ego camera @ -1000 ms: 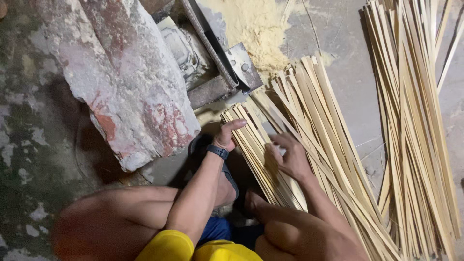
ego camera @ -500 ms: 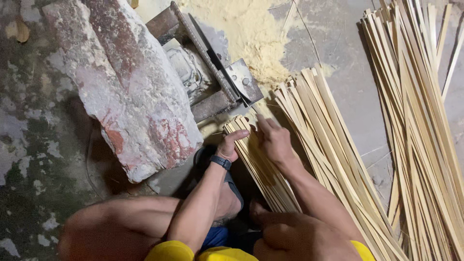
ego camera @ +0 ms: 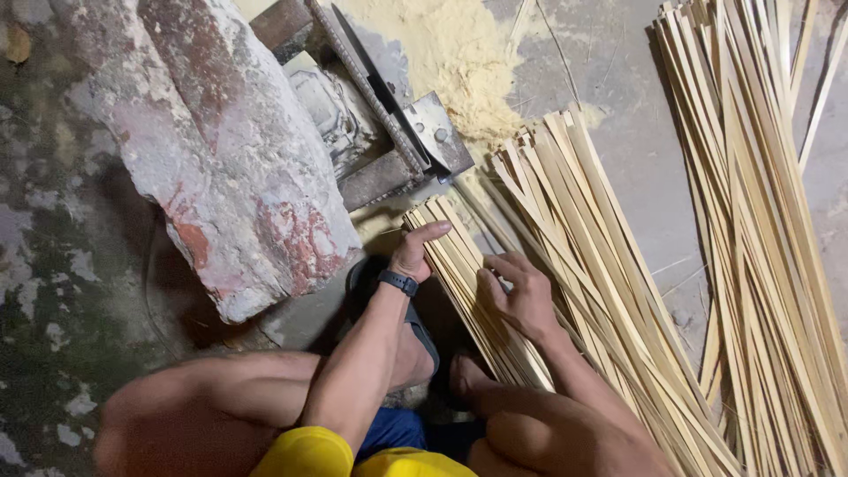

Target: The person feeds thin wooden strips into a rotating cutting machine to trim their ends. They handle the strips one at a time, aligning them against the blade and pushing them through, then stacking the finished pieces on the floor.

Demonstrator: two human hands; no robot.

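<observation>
Two hands on strip bundle (ego camera: 468,291): left hand (ego camera: 413,252) gripping bundle end, right hand (ego camera: 521,296) fingers pressing strips flat. Best keep ends flush, near blade (ego camera: 389,97).

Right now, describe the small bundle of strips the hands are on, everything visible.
The bundle of strips is pale yellow, thin, flat slats that look like split bamboo, packed side by side. It lies slanted on the floor, its squared upper ends toward the metal blade. The left hand grips its upper edge; the right hand presses on top.
</observation>
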